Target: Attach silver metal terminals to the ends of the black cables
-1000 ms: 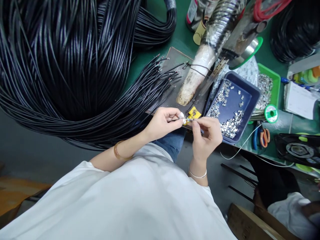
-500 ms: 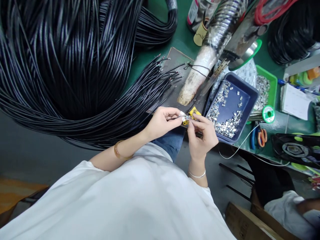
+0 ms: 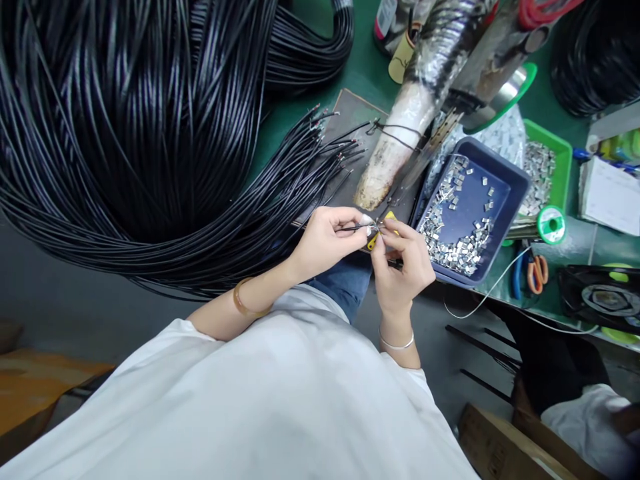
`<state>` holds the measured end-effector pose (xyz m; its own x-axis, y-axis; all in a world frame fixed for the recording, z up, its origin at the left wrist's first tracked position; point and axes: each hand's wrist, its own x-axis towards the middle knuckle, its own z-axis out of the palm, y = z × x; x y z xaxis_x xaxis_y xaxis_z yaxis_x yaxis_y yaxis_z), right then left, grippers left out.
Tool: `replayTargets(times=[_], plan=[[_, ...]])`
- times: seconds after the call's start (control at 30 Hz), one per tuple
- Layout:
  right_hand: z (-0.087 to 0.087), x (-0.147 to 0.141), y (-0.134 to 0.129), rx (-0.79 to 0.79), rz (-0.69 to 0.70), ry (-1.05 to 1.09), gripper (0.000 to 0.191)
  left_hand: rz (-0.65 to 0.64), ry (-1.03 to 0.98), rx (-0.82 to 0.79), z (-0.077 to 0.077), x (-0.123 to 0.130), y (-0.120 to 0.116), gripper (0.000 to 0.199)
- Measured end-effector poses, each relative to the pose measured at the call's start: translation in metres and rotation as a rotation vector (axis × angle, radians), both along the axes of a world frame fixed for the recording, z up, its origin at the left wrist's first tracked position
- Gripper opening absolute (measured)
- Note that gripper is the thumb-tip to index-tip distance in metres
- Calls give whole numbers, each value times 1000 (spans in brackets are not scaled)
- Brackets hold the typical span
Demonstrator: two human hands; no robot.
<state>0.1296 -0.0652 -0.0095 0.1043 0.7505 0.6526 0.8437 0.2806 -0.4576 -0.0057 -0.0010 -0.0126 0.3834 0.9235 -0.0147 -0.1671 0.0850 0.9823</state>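
My left hand (image 3: 325, 239) pinches a black cable (image 3: 353, 229) close to its end, with white coverings on the thumb and a fingertip. Opposite it, my right hand (image 3: 406, 265) has thumb and fingers closed around a small metal connector (image 3: 379, 227) at the cable's tip. The fingers partly hide this piece, so I cannot tell whether cable and connector are joined. Behind the fingertips shows a yellow object (image 3: 372, 243), mostly covered. Many more black cables (image 3: 300, 167) lie to the left, their stripped ends on a dark board (image 3: 350, 110).
A blue tray (image 3: 515, 180) of small metal connectors stands right of my hands, beside a green tray (image 3: 564, 150). A wrapped soldering fume tube (image 3: 395, 147) slants down over the board. Solder spool (image 3: 551, 225), orange-handled pliers (image 3: 538, 275) and a fan (image 3: 605, 299) lie right. Another person sits at lower right.
Both hands have risen slightly, still pinching at the same spot over the yellow object. The view has shifted a little, so the trays appear farther right.
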Motion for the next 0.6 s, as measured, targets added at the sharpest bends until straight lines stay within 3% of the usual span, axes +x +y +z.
replayTargets(times=[0.2,0.6], plan=[[3,-2,-1,-1,16,51,13,-15,20,24,9,-3,1,11],[3,-2,-5,1,6,25,16,-75,-49,-123,9,-2,3,10]])
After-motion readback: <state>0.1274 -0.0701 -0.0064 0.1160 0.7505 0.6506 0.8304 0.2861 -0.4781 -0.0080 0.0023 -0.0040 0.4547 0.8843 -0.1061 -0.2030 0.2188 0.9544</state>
